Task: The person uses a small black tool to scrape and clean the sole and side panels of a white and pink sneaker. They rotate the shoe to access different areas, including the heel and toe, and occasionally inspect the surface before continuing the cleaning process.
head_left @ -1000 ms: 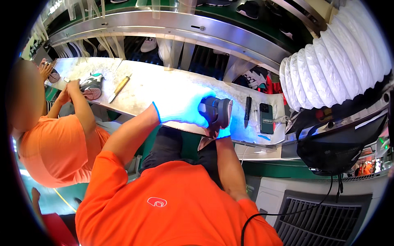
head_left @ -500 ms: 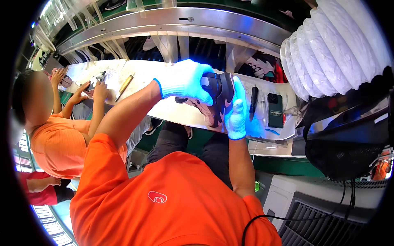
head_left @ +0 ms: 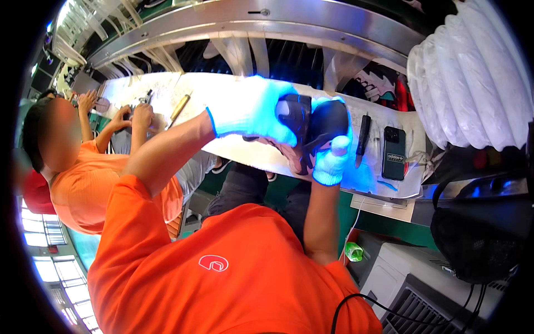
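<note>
A dark shoe with pinkish-beige panels [head_left: 327, 123] is held above the worktable [head_left: 222, 151], lit by bluish light. My left hand [head_left: 266, 110], in a white knit glove, wraps it from the left with bent fingers. On the other side my right hand [head_left: 332, 161], gloved too, grips the shoe, its thumb across the near edge and its fingers partly hidden behind. A broad dark face of the shoe is turned up toward me. To the right of my right hand lie a black-handled knife [head_left: 363, 139] and a black phone [head_left: 394, 153].
A yellow-handled tool [head_left: 179, 107] lies left on the table. Further left a co-worker in orange [head_left: 103, 186] handles something dark. A metal rail [head_left: 250, 25] with clear plastic strips runs behind. White ribbed ducting [head_left: 467, 83] and a black mesh bag [head_left: 473, 234] stand right.
My hands have turned the shoe, so more of its dark face shows between them. Both hands keep hold. The whole view has shifted slightly, with the table items appearing further right.
</note>
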`<action>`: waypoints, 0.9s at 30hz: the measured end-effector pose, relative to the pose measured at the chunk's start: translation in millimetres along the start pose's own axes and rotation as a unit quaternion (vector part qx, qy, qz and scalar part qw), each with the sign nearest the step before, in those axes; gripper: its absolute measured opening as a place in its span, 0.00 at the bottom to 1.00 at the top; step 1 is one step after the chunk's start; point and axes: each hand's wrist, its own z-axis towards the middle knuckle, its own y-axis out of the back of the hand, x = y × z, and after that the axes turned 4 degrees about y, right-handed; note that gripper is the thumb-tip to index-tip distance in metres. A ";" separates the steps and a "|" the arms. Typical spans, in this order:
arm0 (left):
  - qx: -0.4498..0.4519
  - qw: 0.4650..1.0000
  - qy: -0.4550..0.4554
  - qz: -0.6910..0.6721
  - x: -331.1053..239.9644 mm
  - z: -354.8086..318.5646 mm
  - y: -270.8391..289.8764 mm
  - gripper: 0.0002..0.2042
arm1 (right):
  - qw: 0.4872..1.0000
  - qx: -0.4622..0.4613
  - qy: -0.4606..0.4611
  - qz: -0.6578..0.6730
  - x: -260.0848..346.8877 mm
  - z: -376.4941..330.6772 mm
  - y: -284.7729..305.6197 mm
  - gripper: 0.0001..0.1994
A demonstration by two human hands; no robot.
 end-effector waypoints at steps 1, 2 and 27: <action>0.026 0.999 0.022 -0.005 -9.6 -5.5 3.9 0.40 | 0.998 0.003 0.007 -0.062 4.6 -3.5 4.4 0.61; -0.097 0.977 -0.172 0.078 30.8 -0.7 -12.3 0.42 | 0.997 0.034 -0.008 -0.070 13.1 -4.1 -11.1 0.61; -0.126 0.876 -0.135 -0.445 100.8 -6.0 -186.7 0.55 | 0.825 0.115 -0.011 -0.553 109.9 -35.2 -119.2 0.21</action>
